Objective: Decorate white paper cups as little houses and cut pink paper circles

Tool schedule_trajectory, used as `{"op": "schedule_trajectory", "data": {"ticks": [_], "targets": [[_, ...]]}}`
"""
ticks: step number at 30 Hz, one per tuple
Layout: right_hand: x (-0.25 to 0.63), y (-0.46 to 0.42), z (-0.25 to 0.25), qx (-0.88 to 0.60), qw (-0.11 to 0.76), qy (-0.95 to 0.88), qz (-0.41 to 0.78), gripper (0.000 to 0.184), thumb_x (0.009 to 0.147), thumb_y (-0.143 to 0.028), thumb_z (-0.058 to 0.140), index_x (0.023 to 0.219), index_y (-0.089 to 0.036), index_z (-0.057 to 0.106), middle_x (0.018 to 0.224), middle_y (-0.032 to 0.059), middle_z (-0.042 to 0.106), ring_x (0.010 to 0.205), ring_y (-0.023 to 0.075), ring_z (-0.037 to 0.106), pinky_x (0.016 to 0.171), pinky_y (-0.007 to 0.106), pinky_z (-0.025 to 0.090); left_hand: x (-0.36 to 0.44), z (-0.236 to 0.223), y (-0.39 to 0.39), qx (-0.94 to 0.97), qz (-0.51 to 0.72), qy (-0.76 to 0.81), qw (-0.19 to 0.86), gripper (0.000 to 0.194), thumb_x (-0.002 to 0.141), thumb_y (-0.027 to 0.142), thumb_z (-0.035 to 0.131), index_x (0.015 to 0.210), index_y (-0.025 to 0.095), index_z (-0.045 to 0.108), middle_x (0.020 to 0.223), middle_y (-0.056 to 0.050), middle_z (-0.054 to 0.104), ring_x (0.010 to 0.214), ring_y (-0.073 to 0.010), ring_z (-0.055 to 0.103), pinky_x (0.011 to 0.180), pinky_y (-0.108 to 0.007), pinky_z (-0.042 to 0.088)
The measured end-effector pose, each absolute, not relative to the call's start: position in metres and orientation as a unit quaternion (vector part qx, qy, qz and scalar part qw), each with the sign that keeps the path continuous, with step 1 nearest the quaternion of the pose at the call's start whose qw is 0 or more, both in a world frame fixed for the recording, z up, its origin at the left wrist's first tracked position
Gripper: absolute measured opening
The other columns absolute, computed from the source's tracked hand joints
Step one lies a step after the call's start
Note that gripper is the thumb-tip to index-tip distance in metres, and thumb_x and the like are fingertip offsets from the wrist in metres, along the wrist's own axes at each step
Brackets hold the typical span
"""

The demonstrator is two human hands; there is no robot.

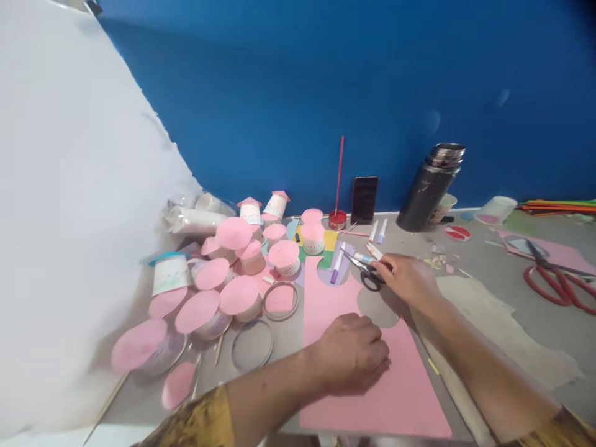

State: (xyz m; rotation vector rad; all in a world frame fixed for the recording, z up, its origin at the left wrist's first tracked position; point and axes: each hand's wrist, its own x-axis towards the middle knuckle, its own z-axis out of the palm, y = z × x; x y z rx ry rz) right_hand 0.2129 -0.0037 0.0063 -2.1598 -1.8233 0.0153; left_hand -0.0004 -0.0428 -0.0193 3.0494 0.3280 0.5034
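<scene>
A sheet of pink paper [367,397] with round pieces cut out of its top lies in front of me. On it rests my left hand [354,351], fingers curled closed; whatever may be inside them is hidden. Farther back, my right hand [410,279] pinches a white marker [363,257] with a pale blue band at its fingertips. Black-handled scissors [371,280] lie just beside those fingers, blades pointing away to the left. Another marker [374,250] touches or nearly touches the fingers. A purple-tipped marker [339,264] lies left of the scissors.
Several paper cups topped with pink discs [239,295] crowd the left side, near two rings [252,345]. Along the blue wall stand a red stick in a round base [338,218], a phone [364,198] and a dark flask [431,186]. Red-handled scissors [554,282] lie far right.
</scene>
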Motion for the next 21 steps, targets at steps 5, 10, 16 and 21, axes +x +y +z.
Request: {"op": "schedule_trajectory", "data": {"ticks": [5,10,16,21], "targets": [[0.206,-0.004,0.007,-0.746,0.171,-0.643,0.029,0.043,0.099,-0.048,0.051,0.070,-0.021,0.068,0.074,0.0068,0.075,0.067,0.0199,0.064,0.059,0.029,0.029,-0.002,-0.027,-0.042,0.974,0.202,0.100,0.014,0.024,0.094,0.030,0.057,0.073,0.019,0.058,0.072,-0.003,0.058,0.067,-0.0179,0.054,0.060,-0.036,0.040],[0.193,-0.009,0.007,-0.675,0.189,-0.710,0.067,0.043,0.101,-0.042,0.052,0.066,-0.021,0.065,0.072,0.0029,0.073,0.066,0.0161,0.061,0.061,0.027,0.033,-0.001,-0.031,-0.042,0.972,0.213,0.099,0.012,0.021,0.091,0.026,0.060,0.071,0.020,0.055,0.071,-0.003,0.056,0.066,-0.0184,0.052,0.059,-0.036,0.039],[0.181,-0.013,0.006,-0.586,0.192,-0.784,0.068,0.036,0.099,-0.040,0.061,0.070,-0.020,0.071,0.075,0.0023,0.075,0.071,0.0152,0.064,0.066,0.026,0.037,-0.002,-0.033,-0.040,0.957,0.268,0.102,0.032,0.019,0.089,0.018,0.058,0.071,0.021,0.054,0.070,-0.003,0.058,0.065,-0.0191,0.052,0.059,-0.036,0.039],[0.177,-0.012,0.008,-0.553,0.169,-0.813,0.069,0.034,0.097,-0.044,0.064,0.075,-0.020,0.074,0.080,0.0025,0.078,0.073,0.0149,0.066,0.065,0.026,0.037,-0.001,-0.036,-0.035,0.942,0.324,0.076,0.038,0.019,0.085,0.010,0.054,0.071,0.022,0.050,0.069,-0.004,0.057,0.063,-0.0189,0.052,0.056,-0.035,0.037]]}}
